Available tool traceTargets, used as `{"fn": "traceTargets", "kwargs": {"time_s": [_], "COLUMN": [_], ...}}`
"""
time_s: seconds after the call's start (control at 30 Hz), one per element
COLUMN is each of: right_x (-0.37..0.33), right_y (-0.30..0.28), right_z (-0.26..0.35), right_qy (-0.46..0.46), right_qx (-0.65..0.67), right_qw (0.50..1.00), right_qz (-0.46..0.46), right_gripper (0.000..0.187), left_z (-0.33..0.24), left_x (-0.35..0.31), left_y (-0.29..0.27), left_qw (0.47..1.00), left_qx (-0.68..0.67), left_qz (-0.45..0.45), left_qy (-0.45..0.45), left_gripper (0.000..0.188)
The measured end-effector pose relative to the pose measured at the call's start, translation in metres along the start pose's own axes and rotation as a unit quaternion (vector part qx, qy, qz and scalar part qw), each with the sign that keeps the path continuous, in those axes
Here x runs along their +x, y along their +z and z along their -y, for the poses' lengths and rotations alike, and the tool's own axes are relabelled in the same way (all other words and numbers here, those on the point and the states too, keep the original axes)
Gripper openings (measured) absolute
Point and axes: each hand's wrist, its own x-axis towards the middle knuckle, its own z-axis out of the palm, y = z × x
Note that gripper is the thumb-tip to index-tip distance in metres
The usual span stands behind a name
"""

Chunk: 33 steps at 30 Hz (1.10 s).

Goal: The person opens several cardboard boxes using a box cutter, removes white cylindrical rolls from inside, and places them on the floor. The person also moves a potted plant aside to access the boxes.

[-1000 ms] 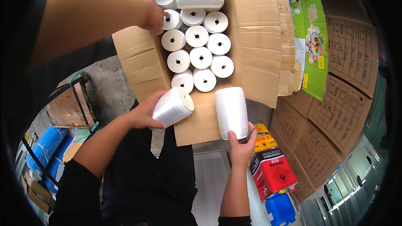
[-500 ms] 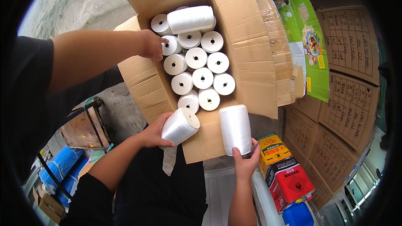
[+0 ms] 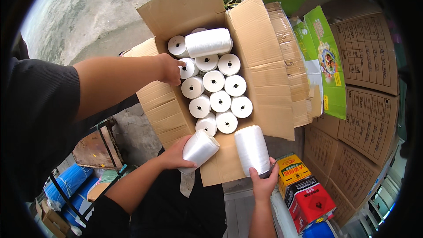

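My left hand point(image 3: 181, 154) is wrapped round a tilted spool of white thread point(image 3: 200, 149) near the front of an open cardboard box point(image 3: 266, 70). My right hand point(image 3: 264, 180) grips the lower end of a second white thread spool point(image 3: 252, 150) over the box's front flap. A dark flat object point(image 3: 269, 170), too hidden to name, shows between that thumb and fingers. Inside the box, several more thread spools point(image 3: 213, 81) stand with their round ends up, and one lies on its side point(image 3: 208, 42) on top at the far end.
Another person's hand point(image 3: 169, 69) reaches in from the left, one finger at a spool's end. Folded cardboard point(image 3: 286, 61) and stacked cartons point(image 3: 370, 55) stand on the right, with a yellow-and-red can point(image 3: 308, 198) below. A metal-framed cart point(image 3: 99, 147) is at lower left.
The whole view has shifted, so the box and hands appear lower and slightly farther right. Both my hands keep their spools, and the other person's finger stays at the same spool.
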Motion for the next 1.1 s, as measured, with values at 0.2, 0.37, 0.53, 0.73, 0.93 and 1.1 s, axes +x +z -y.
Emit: {"fn": "traceTargets", "kwargs": {"time_s": [0.2,0.37,0.53,0.73,0.93,1.1], "right_x": [0.042,0.054,0.051,0.049,0.042,0.040], "right_y": [0.022,0.053,0.063,0.063,0.059,0.057], "right_z": [0.050,0.054,0.051,0.052,0.035,0.029], "right_qy": [-0.055,-0.052,-0.055,-0.042,-0.072,-0.069], "right_qx": [-0.162,-0.192,-0.198,-0.178,-0.158,-0.133], "right_qw": [0.985,0.979,0.978,0.982,0.985,0.988], "right_qz": [0.028,0.050,0.045,0.046,0.020,0.021], "right_gripper": [0.074,0.077,0.070,0.071,0.074,0.074], "left_z": [-0.007,0.001,0.004,0.003,-0.005,-0.005], "left_x": [0.020,0.018,0.017,0.017,0.022,0.021], "left_y": [0.002,0.000,-0.007,-0.010,-0.009,-0.009], "left_qw": [0.998,0.996,0.994,0.993,0.993,0.994], "left_qx": [-0.045,-0.081,-0.098,-0.095,-0.095,-0.084], "left_qz": [0.007,0.020,0.043,0.060,0.073,0.068], "left_qy": [-0.046,-0.017,-0.008,-0.024,-0.020,-0.024], "left_gripper": [0.109,0.109,0.110,0.110,0.110,0.110]}}
